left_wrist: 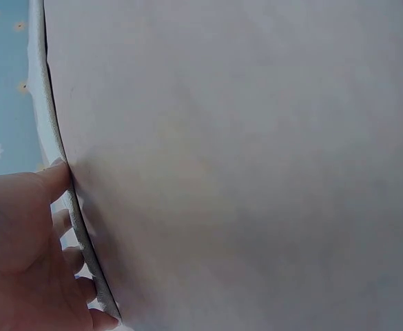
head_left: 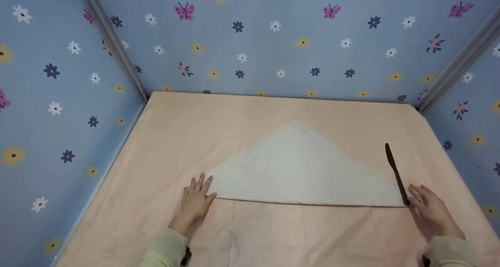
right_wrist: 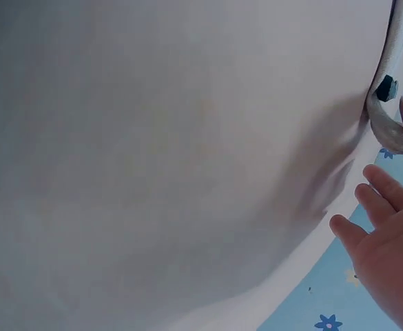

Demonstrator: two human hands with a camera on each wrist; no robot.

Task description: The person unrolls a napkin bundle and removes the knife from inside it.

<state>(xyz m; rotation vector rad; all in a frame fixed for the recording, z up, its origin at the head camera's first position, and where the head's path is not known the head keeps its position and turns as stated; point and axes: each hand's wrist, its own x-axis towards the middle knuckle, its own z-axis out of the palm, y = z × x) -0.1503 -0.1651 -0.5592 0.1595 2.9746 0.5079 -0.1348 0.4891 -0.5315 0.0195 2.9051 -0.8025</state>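
Note:
A pale white cloth napkin [head_left: 304, 165] lies folded into a triangle, its point facing the far side and its long fold nearest me. My left hand [head_left: 197, 200] rests on the left corner with its fingers spread; in the left wrist view the thumb and fingers [left_wrist: 70, 259] lie along the folded edge. Across the right corner lies a dark brown table knife [head_left: 395, 173], blade pointing away. Just right of the knife's handle end is my right hand [head_left: 431, 210], fingers loosely extended. In the right wrist view the napkin's corner [right_wrist: 393, 134] curls up by the thumb.
A peach cloth [head_left: 273, 235] with soft creases covers the table. Blue panels [head_left: 273, 44] printed with flowers and butterflies stand at the back and both sides, joined by grey posts [head_left: 117, 44].

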